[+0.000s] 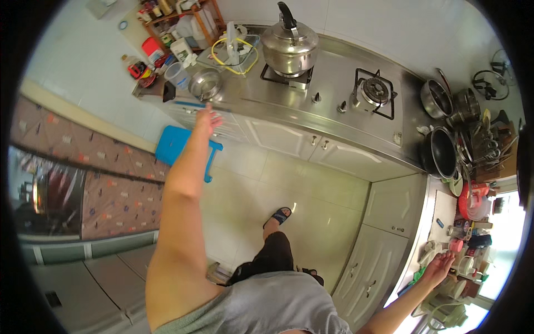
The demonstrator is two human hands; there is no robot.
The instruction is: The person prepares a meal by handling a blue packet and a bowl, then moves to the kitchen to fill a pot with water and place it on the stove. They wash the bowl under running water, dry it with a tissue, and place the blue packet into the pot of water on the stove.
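Note:
My left hand (207, 120) reaches forward with spread fingers to the counter's front edge, just below a shiny metal bowl (205, 84). Whether a fingertip touches the bowl's rim cannot be told. Beside the bowl stands a clear plastic cup (177, 75). Out to the right, my right hand (439, 267) hangs over or beside the crowded side counter, fingers extended, nothing seen in it. A stainless steel kettle (290, 46) with a black handle sits on the left gas burner. The right burner (376, 90) bears nothing.
A wooden rack (204, 26) with bottles stands at the back left. Pans, including a black wok (439, 152), line the right corner, near utensils and jars. Below the counter are white cabinet doors (278, 135) and a blue plastic stool (174, 144) on the tiled floor.

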